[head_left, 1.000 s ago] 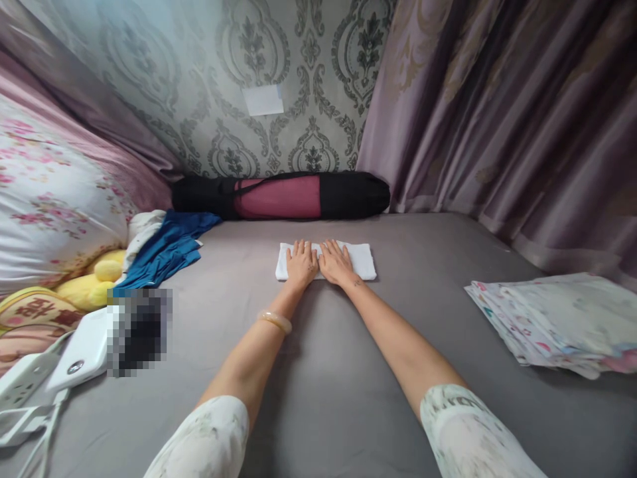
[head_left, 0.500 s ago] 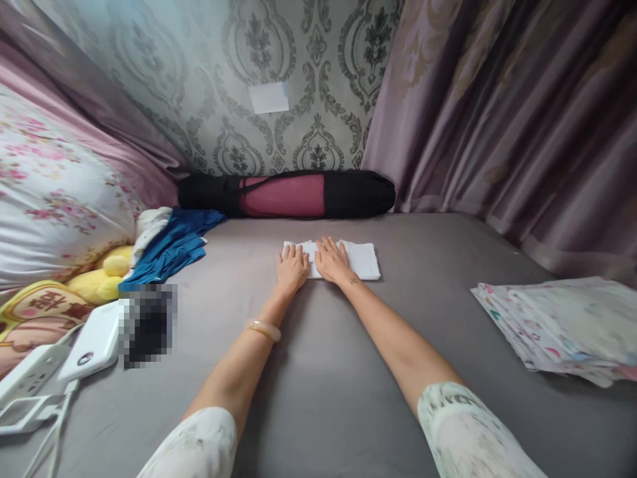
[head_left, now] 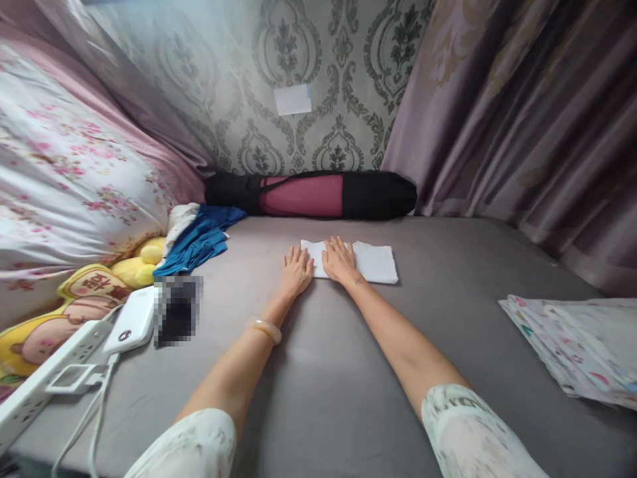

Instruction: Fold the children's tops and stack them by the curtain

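Note:
A folded white cloth [head_left: 377, 261] lies flat on the grey bed sheet [head_left: 318, 392], straight ahead of me. My right hand [head_left: 340, 260] rests palm down on the cloth's left half, fingers stretched forward and a little apart. At the cloth's left edge is my left hand [head_left: 297, 270], also palm down with the fingers spread, its right side by the cloth. A pale bangle [head_left: 266, 330] circles the left wrist. Part of the cloth is hidden beneath the right hand.
A black and maroon long bag [head_left: 302, 195] lies along the wall. At left are a blue garment [head_left: 202, 240], a yellow plush [head_left: 149, 260], a white power bank [head_left: 132, 320], a power strip [head_left: 60, 372] and a blurred-out dark patch. Folded printed fabrics [head_left: 572, 338] lie at right.
The view has swung left, so the surroundings appear further right. My left hand has shifted left against the cloth, from on top of it to its left edge. My right hand stays on it.

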Available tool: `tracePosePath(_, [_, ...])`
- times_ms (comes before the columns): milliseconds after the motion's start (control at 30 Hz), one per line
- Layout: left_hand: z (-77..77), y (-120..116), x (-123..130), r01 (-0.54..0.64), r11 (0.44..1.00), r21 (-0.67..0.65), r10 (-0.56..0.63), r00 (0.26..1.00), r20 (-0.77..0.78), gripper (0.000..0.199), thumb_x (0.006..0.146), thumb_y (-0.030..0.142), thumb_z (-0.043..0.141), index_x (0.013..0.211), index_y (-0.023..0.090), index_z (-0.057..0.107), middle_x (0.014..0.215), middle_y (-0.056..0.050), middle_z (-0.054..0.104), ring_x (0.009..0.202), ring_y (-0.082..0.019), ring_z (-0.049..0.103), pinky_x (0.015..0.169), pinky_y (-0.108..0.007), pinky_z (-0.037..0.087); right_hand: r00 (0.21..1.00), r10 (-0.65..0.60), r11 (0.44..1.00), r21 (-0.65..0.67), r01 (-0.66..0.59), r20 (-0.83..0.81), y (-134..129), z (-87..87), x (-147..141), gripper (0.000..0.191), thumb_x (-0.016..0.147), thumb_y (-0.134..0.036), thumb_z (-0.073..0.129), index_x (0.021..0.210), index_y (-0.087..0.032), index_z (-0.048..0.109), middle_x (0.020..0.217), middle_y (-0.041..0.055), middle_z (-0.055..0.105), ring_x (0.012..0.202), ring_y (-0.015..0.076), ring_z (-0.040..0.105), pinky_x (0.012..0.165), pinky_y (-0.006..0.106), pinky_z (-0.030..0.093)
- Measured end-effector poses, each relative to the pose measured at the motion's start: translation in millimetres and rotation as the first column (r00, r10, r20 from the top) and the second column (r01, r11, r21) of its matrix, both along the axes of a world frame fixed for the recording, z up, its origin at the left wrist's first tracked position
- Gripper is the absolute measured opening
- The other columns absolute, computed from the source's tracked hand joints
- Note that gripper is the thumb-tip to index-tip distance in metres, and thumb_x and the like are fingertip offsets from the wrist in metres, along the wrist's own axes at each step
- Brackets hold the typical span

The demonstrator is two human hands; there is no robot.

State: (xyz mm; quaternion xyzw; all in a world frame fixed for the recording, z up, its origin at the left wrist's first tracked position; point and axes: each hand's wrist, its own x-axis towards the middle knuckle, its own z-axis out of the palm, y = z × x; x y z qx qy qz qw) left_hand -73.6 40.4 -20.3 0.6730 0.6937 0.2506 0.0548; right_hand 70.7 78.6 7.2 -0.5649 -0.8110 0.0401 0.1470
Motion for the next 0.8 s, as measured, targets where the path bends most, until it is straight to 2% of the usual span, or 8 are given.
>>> tracePosePath(67, [-1.7,3,-3,-0.002,0.998,0.055,-0.003,0.995,0.096,0.050,0.096,0.038,0.037,0.142,0.020,0.045,0.156,-0.011,0.033,0.148,-0.027,0.019,0.120,-0.050,0.014,1.000,-0.002,1.000,-0.015,0.003,0.010,-1,-3.6,-4,0.053,0.099,-0.032,0.027,0.147,-0.011,0.040,0.155,0.0119,0.036,0.144,0.0258,0.024,0.117,0.047,0.011])
tracePosePath(167, [-4.1,9,-14,-0.047,0.986,0.159,-0.018,0.924,0.381,0.046,0.095,0.035,0.038,0.136,0.016,0.050,0.149,-0.013,0.045,0.142,-0.025,0.034,0.118,-0.043,0.025,1.000,-0.006,1.000,-0.023,0.007,0.028,-2,-8.9,-6,0.052,0.099,-0.032,0.027,0.144,-0.011,0.043,0.153,0.0134,0.038,0.143,0.0266,0.027,0.116,0.048,0.012])
tracePosePath(233, [-5.4,11,-23,-0.143,0.967,0.213,-0.008,0.813,0.582,0.042,0.094,0.035,0.039,0.128,0.016,0.056,0.139,-0.015,0.055,0.133,-0.024,0.047,0.113,-0.041,0.034,0.999,-0.012,1.000,-0.029,0.013,0.040,-2,-9.0,-6,0.052,0.099,-0.032,0.028,0.144,-0.011,0.043,0.153,0.0142,0.038,0.142,0.0275,0.028,0.115,0.049,0.012])
tracePosePath(333, [-7.1,12,-32,-0.307,0.932,0.191,0.021,0.573,0.819,0.035,0.092,0.037,0.042,0.113,0.017,0.060,0.122,-0.013,0.064,0.115,-0.023,0.060,0.099,-0.039,0.048,0.999,-0.011,0.999,-0.034,0.013,0.052,0,-4.8,-12,0.051,0.098,-0.030,0.029,0.143,-0.009,0.044,0.153,0.0159,0.038,0.142,0.0293,0.028,0.115,0.051,0.011])
tracePosePath(400, [-8.0,12,-34,-0.372,0.916,0.152,0.015,0.412,0.911,0.030,0.090,0.037,0.045,0.105,0.016,0.061,0.113,-0.013,0.066,0.104,-0.021,0.065,0.089,-0.036,0.052,0.999,-0.005,1.000,-0.010,0.005,0.047,0,-3.4,-18,0.051,0.098,-0.029,0.028,0.143,-0.009,0.044,0.153,0.0162,0.037,0.142,0.0297,0.026,0.115,0.051,0.010])
tracePosePath(467, [-8.6,13,-35,-0.399,0.907,0.136,-0.006,0.311,0.950,0.027,0.088,0.037,0.047,0.099,0.016,0.060,0.105,-0.011,0.067,0.096,-0.018,0.066,0.084,-0.033,0.054,0.999,0.004,1.000,-0.004,-0.003,0.046,0,-5.3,-25,0.052,0.099,-0.031,0.028,0.144,-0.009,0.043,0.153,0.0161,0.037,0.143,0.0296,0.026,0.115,0.051,0.011])
tracePosePath(667, [-9.2,15,-35,-0.398,0.908,0.126,-0.046,0.204,0.978,0.028,0.085,0.043,0.053,0.093,0.016,0.059,0.095,-0.008,0.067,0.088,-0.016,0.067,0.080,-0.031,0.053,0.997,-0.005,1.000,0.005,0.005,0.074,-1,-13.1,-31,0.052,0.098,-0.033,0.028,0.142,-0.010,0.046,0.153,0.0166,0.038,0.142,0.0300,0.027,0.115,0.050,0.013])
tracePosePath(800, [-9.5,16,-36,-0.372,0.918,0.139,-0.060,0.216,0.974,0.032,0.085,0.047,0.054,0.093,0.017,0.060,0.093,-0.008,0.067,0.085,-0.015,0.067,0.080,-0.031,0.054,0.998,-0.005,0.999,-0.043,0.007,0.055,-1,-4.7,-38,0.052,0.098,-0.032,0.027,0.141,-0.009,0.046,0.153,0.0179,0.036,0.142,0.0311,0.026,0.114,0.053,0.014])
